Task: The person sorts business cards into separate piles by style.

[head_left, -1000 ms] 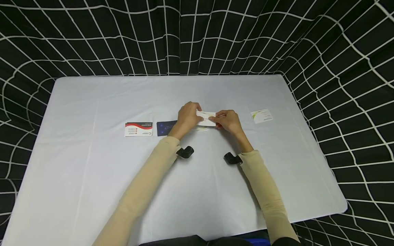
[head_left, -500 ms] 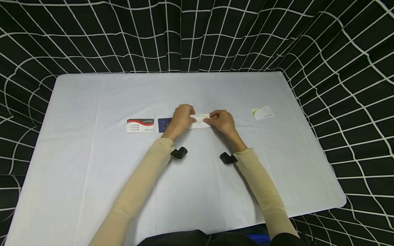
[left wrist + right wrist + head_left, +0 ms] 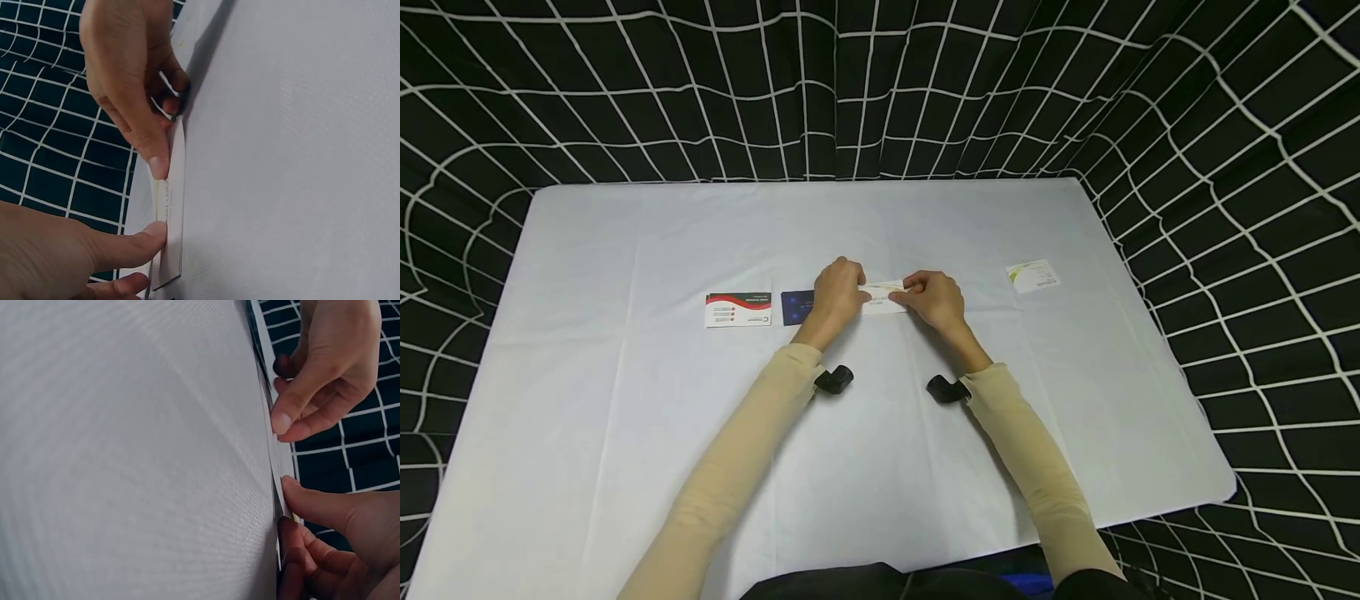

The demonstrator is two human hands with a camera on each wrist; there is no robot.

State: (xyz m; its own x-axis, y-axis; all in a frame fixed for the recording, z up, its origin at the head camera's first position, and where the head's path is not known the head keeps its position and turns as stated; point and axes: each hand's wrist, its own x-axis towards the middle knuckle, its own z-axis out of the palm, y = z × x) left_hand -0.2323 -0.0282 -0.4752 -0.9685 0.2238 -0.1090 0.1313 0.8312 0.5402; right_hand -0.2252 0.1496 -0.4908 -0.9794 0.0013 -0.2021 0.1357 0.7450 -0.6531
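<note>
A white business card (image 3: 883, 298) with a faint yellow-green curve lies between both hands in the head view. The left hand (image 3: 837, 292) pinches its left end, thumb on top. At the other end the right hand (image 3: 936, 298) pinches it, its thumb pressing the face and fingers behind. The left wrist view shows the card (image 3: 175, 206) edge-on, with another card edge close beside it; how many layers there are cannot be told. A dark blue business card (image 3: 796, 307) lies left of the left hand, which partly covers it.
Farther left lie red, black and white business cards (image 3: 738, 310), seemingly stacked. A white card with a green corner (image 3: 1032, 276) sits alone at the right. Dark netted cloth (image 3: 820, 92) stands behind the white-covered table (image 3: 625, 467).
Both hands have shifted left and slightly down with the white card. A similar card that showed just below it on the table one second ago is now covered.
</note>
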